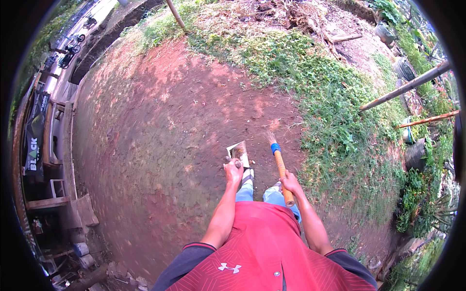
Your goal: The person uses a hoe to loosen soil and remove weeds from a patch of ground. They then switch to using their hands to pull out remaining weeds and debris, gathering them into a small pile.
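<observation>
My left hand (233, 171) is closed around the stick handle of a dustpan (239, 151), which looks like cut sheet metal. Some brown debris lies in the pan, close to the ground in front of my left foot. In my right hand (290, 182) is a stick broom with a thick orange-yellow handle (280, 163). A blue binding (275, 148) wraps the base of its thin bristles (270, 137), which point forward over the bare soil. The broom and dustpan are apart from each other.
Reddish bare soil (164, 120) spreads ahead and leftward. Low green plants (335, 105) border it on the right, where a slanted pole (404, 86) stands. Dry brush (287, 14) lies far ahead. A wooden structure with a dark banner (36, 131) runs along the left, with motorcycles (71, 51) beyond.
</observation>
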A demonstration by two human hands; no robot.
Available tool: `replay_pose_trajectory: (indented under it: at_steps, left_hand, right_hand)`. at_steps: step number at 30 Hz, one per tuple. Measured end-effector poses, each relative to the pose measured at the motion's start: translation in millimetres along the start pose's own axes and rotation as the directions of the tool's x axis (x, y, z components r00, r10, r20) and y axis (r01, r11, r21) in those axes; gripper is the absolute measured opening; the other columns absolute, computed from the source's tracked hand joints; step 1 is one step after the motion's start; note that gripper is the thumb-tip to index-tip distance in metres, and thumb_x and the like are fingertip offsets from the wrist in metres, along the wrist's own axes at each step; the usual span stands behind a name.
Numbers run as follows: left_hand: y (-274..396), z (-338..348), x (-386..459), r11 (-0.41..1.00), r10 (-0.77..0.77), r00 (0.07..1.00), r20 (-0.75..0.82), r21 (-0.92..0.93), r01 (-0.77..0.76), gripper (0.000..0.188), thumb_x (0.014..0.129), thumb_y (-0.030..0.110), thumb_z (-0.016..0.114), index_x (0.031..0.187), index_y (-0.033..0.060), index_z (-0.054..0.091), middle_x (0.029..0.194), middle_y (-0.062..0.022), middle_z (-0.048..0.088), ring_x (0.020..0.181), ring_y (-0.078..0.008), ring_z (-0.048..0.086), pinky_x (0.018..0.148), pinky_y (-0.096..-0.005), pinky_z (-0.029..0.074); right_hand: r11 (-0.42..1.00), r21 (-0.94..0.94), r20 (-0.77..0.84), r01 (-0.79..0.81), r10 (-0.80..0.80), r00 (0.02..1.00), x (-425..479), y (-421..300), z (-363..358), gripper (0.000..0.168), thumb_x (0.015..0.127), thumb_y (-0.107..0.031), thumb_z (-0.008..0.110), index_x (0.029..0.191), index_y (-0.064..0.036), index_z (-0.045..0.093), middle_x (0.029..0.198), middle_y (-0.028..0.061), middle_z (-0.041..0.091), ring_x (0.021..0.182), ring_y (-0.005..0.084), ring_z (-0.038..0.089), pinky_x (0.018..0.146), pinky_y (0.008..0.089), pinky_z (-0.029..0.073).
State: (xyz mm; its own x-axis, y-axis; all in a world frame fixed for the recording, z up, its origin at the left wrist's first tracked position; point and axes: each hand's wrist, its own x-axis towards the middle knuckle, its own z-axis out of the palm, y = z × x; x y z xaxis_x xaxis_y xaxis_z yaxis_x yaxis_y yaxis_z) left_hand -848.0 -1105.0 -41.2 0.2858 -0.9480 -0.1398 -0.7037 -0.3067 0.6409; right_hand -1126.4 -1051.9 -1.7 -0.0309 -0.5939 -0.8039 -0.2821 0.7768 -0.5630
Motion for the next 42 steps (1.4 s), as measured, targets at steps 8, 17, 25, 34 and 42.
replay_pose_trajectory:
  at_steps: [8,17,25,34,42]
  left_hand:
    - [-1.9,-4.2,-0.3,0.997,-0.043,0.998,-0.046,-0.064,0.040,0.020,0.079,0.017,0.073,0.093,0.0036,0.073,0.080,-0.0208,0.071,0.080,-0.0357,0.072,0.077,-0.0424,0.056]
    - [-20.8,-9.8,-3.2,0.990,-0.139,0.990,-0.024,-0.031,0.139,0.023,0.080,0.022,0.072,0.097,0.0077,0.073,0.084,-0.0195,0.072,0.087,-0.0371,0.070,0.092,-0.0478,0.046]
    - [-17.2,-20.1,0.1,0.981,-0.175,0.982,0.073,0.096,0.168,0.027,0.082,0.029,0.073,0.104,0.0143,0.073,0.087,-0.0157,0.074,0.092,-0.0355,0.070,0.118,-0.0556,0.025]
    - [-16.1,-16.4,13.7,0.980,-0.166,0.986,0.019,0.111,0.163,0.023,0.079,0.029,0.072,0.096,0.0146,0.075,0.086,-0.0154,0.074,0.091,-0.0363,0.070,0.114,-0.0588,0.029]
    - [-7.6,-8.2,16.5,0.982,-0.110,0.992,0.063,0.162,0.099,0.022,0.080,0.031,0.075,0.095,0.0143,0.075,0.086,-0.0157,0.074,0.091,-0.0362,0.070,0.114,-0.0573,0.030]
  right_hand:
    - [0.851,-0.520,0.130,0.069,-0.001,0.992,68.8,26.2,61.0,0.052,0.085,-0.009,0.061,0.133,0.006,0.044,0.080,0.0203,0.067,0.063,0.0289,0.070,0.051,0.0421,0.058]
    - [0.984,-0.175,0.242,0.015,0.028,0.970,-17.8,-45.9,4.3,0.060,0.087,-0.009,0.063,0.144,-0.001,0.044,0.079,0.0103,0.063,0.055,0.0189,0.062,0.047,0.0367,0.052]
    - [0.780,-0.614,0.026,0.121,-0.133,0.991,86.6,-31.6,71.0,0.050,0.086,-0.016,0.062,0.130,0.004,0.048,0.099,0.0271,0.069,0.078,0.0347,0.073,0.065,0.0464,0.059]
    - [0.986,-0.161,0.376,-0.046,0.104,0.921,30.8,-34.1,22.3,0.062,0.092,-0.010,0.062,0.149,-0.004,0.039,0.074,0.0076,0.059,0.055,0.0156,0.058,0.047,0.0328,0.050]
    - [0.972,0.187,0.142,-0.142,0.117,0.983,-27.1,-10.5,1.9,0.049,0.092,-0.004,0.057,0.136,0.002,0.036,0.075,0.0114,0.057,0.052,0.0195,0.060,0.042,0.0364,0.051]
